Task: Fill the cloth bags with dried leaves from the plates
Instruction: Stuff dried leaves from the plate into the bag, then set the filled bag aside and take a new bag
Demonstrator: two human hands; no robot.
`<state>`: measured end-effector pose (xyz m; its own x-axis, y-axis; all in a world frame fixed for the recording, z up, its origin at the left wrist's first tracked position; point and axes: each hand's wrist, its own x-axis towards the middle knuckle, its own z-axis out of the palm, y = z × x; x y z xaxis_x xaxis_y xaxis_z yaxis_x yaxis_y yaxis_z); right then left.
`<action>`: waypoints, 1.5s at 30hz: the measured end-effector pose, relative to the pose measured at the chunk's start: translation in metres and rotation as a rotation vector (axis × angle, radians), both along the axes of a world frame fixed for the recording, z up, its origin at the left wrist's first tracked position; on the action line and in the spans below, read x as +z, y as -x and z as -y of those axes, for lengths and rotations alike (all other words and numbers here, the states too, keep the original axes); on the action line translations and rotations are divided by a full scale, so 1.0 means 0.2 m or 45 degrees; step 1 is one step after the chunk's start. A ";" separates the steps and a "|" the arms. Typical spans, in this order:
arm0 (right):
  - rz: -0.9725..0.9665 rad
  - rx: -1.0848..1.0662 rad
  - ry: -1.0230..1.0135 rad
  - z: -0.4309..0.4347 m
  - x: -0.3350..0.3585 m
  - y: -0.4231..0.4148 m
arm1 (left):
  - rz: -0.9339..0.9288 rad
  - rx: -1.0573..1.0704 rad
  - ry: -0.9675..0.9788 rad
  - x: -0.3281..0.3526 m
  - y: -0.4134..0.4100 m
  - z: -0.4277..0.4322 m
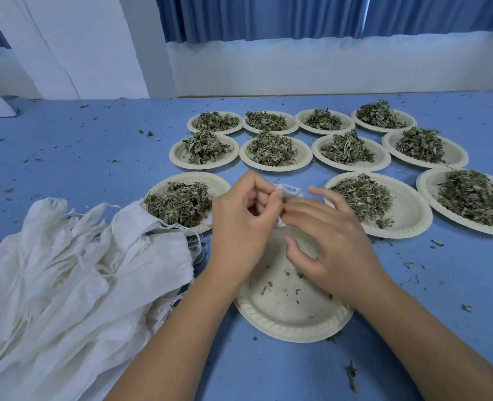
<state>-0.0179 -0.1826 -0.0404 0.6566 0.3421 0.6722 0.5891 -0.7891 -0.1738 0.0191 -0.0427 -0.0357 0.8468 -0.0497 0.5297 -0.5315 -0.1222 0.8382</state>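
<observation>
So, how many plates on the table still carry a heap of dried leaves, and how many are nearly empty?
Plates with a heap of dried leaves: 11
Nearly empty plate: 1
Total: 12 plates

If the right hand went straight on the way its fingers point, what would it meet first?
Probably the left hand, which pinches the small cloth bag just beyond the right hand's fingers; depth unclear.
</observation>
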 end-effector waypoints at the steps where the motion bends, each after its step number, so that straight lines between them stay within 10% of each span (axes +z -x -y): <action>1: 0.003 0.007 0.012 0.00 0.00 0.00 | 0.007 -0.043 -0.003 0.00 0.00 0.00; 8: -0.026 0.079 -0.131 0.01 -0.03 -0.04 | 0.056 -0.175 -0.110 0.00 0.02 0.00; 14: 0.199 -0.284 -0.419 0.10 -0.01 -0.09 | 0.129 0.621 -0.673 -0.01 -0.09 -0.11; 21: -0.569 -0.321 -0.020 0.08 -0.02 -0.15 | -0.274 0.830 -1.329 -0.08 -0.14 -0.14; 25: -0.493 -0.379 -0.034 0.10 -0.03 -0.12 | -0.332 0.812 -1.451 -0.09 -0.14 -0.14; 40: 0.010 -0.543 -0.471 0.17 -0.02 -0.07 | 0.052 0.743 -1.276 -0.07 -0.13 -0.12; 45: -0.237 -0.304 -0.751 0.18 -0.04 -0.06 | 0.317 0.657 -1.200 -0.01 -0.01 -0.08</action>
<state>-0.0066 -0.2176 -0.0477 0.7920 -0.2181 0.5702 0.3281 -0.6356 -0.6988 0.0204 -0.0271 -0.0384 0.7569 -0.1946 0.6239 -0.3739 -0.9119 0.1691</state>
